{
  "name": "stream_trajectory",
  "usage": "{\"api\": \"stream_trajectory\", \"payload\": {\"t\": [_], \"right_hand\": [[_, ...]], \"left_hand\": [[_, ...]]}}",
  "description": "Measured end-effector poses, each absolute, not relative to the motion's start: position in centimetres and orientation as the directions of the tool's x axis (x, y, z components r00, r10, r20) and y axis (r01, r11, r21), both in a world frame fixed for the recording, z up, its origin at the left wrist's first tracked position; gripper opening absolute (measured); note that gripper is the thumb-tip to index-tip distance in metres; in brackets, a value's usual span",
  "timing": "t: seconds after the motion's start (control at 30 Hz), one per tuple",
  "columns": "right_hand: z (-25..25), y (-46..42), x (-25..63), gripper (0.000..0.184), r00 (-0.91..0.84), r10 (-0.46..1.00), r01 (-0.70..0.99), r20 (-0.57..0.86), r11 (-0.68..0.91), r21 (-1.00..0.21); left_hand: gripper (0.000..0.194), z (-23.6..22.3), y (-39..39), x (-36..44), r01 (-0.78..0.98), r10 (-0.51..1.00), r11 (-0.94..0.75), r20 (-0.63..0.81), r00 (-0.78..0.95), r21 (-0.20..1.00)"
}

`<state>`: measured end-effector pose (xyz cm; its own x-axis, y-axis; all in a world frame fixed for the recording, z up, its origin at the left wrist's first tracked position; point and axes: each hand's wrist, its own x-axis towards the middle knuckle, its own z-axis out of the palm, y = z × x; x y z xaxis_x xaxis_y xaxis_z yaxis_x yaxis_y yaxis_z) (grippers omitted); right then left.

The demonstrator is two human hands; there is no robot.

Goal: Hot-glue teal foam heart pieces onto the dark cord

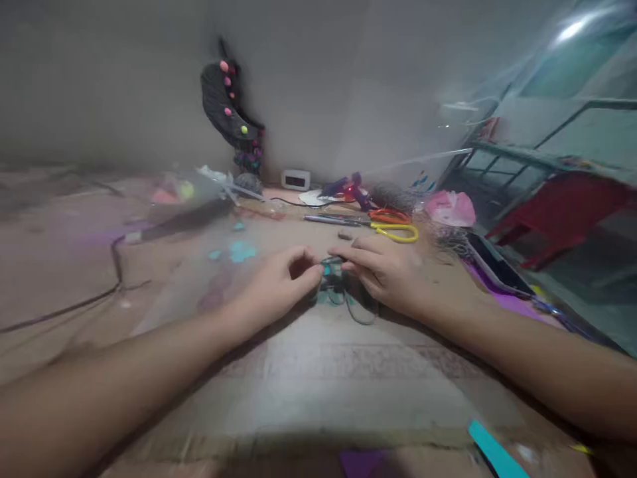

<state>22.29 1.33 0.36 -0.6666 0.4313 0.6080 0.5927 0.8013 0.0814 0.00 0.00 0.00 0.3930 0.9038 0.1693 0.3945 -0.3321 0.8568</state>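
Note:
At the middle of the table my left hand (286, 279) is closed, its thumb and fingertips pinched at one end of a thin dark cord (361, 323). Facing it, my right hand (385, 273) also pinches the cord, with the index finger stretched along it. Between the fingertips shows a small teal piece (327, 270), partly hidden. The cord's loose end curls down below my right hand onto the tabletop. Beyond my left hand lie teal cut-out shapes (242, 251), apart from it.
Beyond my hands lie yellow-handled scissors (398, 232), orange-handled scissors (391, 217) and a purple glue gun (355, 189). A small white clock (296, 180) stands by the wall. To the right are a pink bundle (452, 208) and a phone (499, 267); a teal strip (495, 451) lies at the near edge.

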Motion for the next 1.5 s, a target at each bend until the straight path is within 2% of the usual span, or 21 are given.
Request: {"api": "stream_trajectory", "payload": {"t": [0.3, 0.73, 1.5], "right_hand": [[0.52, 1.13, 22.13, 0.034, -0.601, 0.454, 0.623, 0.657, 0.781, 0.031], [0.11, 1.71, 22.33, 0.025, -0.657, 0.348, 0.6, 0.668, 0.779, 0.184], [0.03, 1.78, 22.27, 0.023, -0.661, 0.309, 0.616, 0.684, 0.744, 0.258]], "left_hand": [[0.014, -0.08, 0.12, 0.33, 0.366, 0.922, -0.285, 0.149, 0.358, 0.886], [0.015, -0.03, 0.18, 0.31, 0.367, 0.938, -0.247, 0.126, 0.324, 0.897], [0.015, 0.05, 0.17, 0.37, 0.388, 0.937, -0.257, 0.13, 0.324, 0.885]]}}
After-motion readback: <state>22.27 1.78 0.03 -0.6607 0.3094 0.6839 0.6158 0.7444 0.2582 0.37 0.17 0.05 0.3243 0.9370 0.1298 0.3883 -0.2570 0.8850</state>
